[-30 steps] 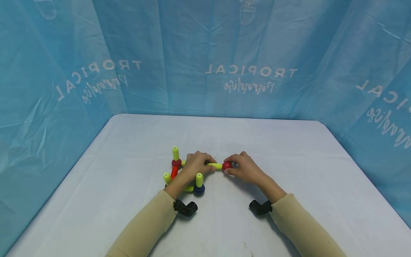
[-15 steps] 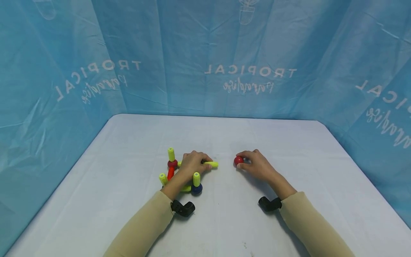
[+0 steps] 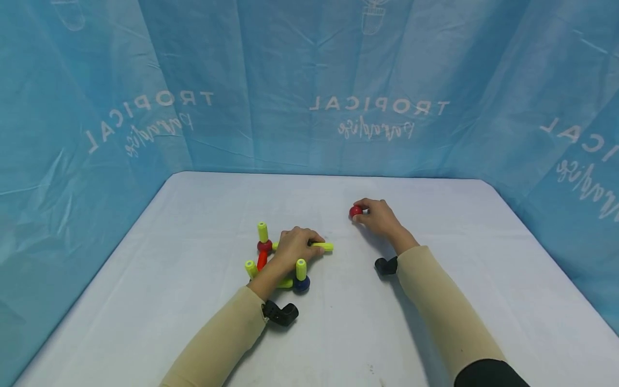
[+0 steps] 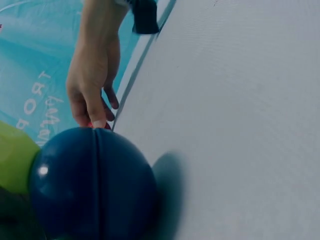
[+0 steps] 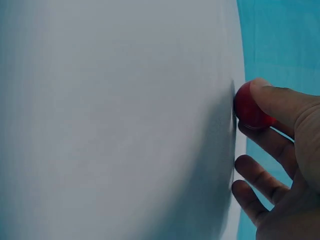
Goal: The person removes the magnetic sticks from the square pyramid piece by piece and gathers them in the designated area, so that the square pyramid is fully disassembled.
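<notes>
Head view: right hand (image 3: 381, 219) pinches red ball (image 3: 355, 212) over or on counter (image 3: 300, 201), unclear which, beyond yellow rod (image 3: 328, 247); left hand (image 3: 296, 247) grips rod between thumb and fingers. Ball probably light, hard, slick: best taken across widest part. Rod likely stiff.

Shows red on the held ball (image 3: 355, 212), bright red on the rod (image 3: 262, 260), yellow-green on the pegs (image 3: 301, 270), navy on the connector (image 3: 301, 285), beige on the sleeves (image 3: 217, 338), white on the tabletop (image 3: 358, 317), pale lettering (image 3: 382, 104) over the blue curtain (image 3: 290, 145).
</notes>
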`<action>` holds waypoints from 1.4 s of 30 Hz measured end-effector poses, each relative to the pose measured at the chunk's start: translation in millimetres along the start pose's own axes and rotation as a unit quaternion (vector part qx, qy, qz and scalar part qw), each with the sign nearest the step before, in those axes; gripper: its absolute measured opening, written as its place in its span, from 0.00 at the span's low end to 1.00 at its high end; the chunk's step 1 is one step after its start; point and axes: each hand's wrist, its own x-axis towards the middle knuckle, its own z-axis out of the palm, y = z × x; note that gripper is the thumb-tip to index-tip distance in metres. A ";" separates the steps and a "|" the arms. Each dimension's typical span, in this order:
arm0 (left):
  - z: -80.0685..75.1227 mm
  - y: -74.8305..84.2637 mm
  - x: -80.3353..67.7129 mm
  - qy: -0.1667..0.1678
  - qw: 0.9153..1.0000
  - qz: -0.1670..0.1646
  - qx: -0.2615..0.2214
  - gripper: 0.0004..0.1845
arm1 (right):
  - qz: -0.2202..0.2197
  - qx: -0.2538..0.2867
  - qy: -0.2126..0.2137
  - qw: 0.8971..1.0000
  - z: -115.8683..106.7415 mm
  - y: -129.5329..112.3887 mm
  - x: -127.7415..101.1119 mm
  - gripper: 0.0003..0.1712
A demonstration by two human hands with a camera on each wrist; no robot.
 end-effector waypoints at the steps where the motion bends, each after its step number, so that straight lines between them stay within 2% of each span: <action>1: -0.3 0.6 -0.2 -0.001 1.000 -0.001 -0.002 0.12 | 0.003 0.002 0.002 1.000 -0.3 0.2 3.1 0.25; 4: -0.3 2.3 -0.8 0.003 1.000 0.001 0.000 0.11 | 0.009 0.008 0.010 1.000 -0.1 0.7 9.8 0.25; 11: 2.2 3.5 1.4 -0.012 1.000 -0.010 -0.008 0.14 | 0.029 0.014 0.015 0.999 0.3 0.9 13.7 0.26; 15: -1.6 3.8 2.3 -0.008 0.998 -0.019 -0.055 0.17 | 0.031 0.016 0.006 0.999 -2.2 1.4 13.3 0.30; 17: -7.9 7.2 -0.7 0.004 0.995 -0.026 -0.101 0.18 | 0.029 0.011 0.006 1.000 -3.7 1.7 12.2 0.32; 20: -21.6 15.8 -8.3 0.044 0.984 -0.031 -0.167 0.19 | 0.011 -0.017 0.021 1.000 -5.6 0.2 8.3 0.33; 23: -40.8 24.6 -17.7 0.084 0.976 -0.005 -0.203 0.20 | -0.031 -0.064 0.052 0.996 -5.4 -4.1 1.7 0.32; 26: -62.4 26.4 -26.7 0.100 0.974 0.036 -0.199 0.19 | -0.080 -0.090 0.081 0.989 -2.0 -14.0 -8.3 0.31; 28: -74.4 20.4 -31.4 0.097 0.977 0.056 -0.181 0.18 | -0.108 -0.090 0.084 0.986 2.5 -23.0 -16.2 0.30; 30: -83.5 9.4 -34.7 0.088 0.982 0.062 -0.156 0.18 | -0.127 -0.087 0.076 0.985 8.8 -33.5 -24.4 0.30; 33: -91.9 -11.8 -37.7 0.079 0.989 0.047 -0.117 0.20 | -0.154 -0.080 0.050 0.984 19.9 -48.9 -34.8 0.30; 36: -96.7 -32.5 -39.7 0.074 0.993 0.018 -0.088 0.23 | -0.178 -0.066 0.022 0.982 30.6 -63.7 -42.6 0.29; 39: -98.9 -50.6 -40.7 0.065 0.995 -0.008 -0.071 0.25 | -0.190 -0.046 -0.005 0.981 40.6 -76.6 -46.9 0.28; 42: -98.8 -64.5 -40.8 0.048 0.997 -0.020 -0.063 0.26 | -0.197 -0.041 -0.023 0.979 50.1 -87.4 -48.6 0.26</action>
